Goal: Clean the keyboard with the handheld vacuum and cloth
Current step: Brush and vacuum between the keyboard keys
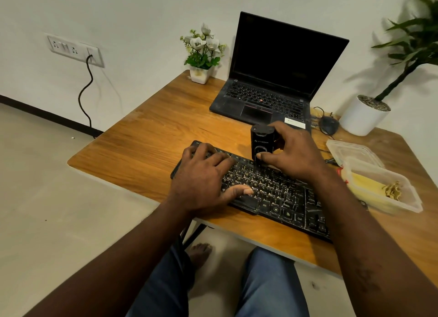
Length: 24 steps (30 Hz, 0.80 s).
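Note:
A dusty black keyboard (pixel 272 193) lies at an angle near the front edge of the wooden table (pixel 147 136). My left hand (pixel 203 176) rests flat on the keyboard's left end, fingers spread across the keys. My right hand (pixel 294 150) grips a small black handheld vacuum (pixel 262 142) that stands upright with its lower end on the keyboard's top rows, my thumb on its front. A yellow cloth (pixel 369 186) lies in a clear plastic container (pixel 398 174) at the right.
An open black laptop (pixel 272 84) stands behind the keyboard. A small white flower pot (pixel 200 74) sits at the back left of the table, a large white plant pot (pixel 362 117) at the back right. A black mouse (pixel 328 124) and a container lid (pixel 350 150) lie nearby.

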Available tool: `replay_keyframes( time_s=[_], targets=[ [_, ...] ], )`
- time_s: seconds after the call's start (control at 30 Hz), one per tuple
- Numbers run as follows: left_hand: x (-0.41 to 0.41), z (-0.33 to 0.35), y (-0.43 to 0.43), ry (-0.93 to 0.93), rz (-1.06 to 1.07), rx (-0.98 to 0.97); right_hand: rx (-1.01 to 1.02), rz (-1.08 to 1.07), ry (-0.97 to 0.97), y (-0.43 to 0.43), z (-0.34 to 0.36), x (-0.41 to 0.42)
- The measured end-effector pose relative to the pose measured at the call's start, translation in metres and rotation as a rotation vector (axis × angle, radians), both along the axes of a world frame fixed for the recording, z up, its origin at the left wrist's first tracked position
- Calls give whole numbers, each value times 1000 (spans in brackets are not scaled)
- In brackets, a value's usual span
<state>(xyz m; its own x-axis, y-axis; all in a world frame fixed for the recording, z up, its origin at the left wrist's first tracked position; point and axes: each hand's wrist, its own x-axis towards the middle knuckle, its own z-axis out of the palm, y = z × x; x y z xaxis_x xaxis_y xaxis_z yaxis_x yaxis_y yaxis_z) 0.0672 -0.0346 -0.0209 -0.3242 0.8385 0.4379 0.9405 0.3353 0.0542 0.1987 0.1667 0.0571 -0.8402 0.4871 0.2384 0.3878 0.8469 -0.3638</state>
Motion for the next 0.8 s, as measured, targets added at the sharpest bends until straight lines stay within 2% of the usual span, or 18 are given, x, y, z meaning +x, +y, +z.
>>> replay_keyframes(
  time_s=[0.13, 0.33, 0.5, 0.8],
  targets=[
    [-1, -1, 1, 3, -7, -2, -66, 61, -32, -1, 0, 2],
    [0, 0, 0, 2, -7, -8, 50, -53, -23, 5, -3, -7],
    [0, 2, 0, -19, 7, -56, -138, 26, 76, 1, -1, -6],
    [-1, 2, 1, -16, 1, -63, -509, -2, 144, 1, -14, -46]
  ],
)
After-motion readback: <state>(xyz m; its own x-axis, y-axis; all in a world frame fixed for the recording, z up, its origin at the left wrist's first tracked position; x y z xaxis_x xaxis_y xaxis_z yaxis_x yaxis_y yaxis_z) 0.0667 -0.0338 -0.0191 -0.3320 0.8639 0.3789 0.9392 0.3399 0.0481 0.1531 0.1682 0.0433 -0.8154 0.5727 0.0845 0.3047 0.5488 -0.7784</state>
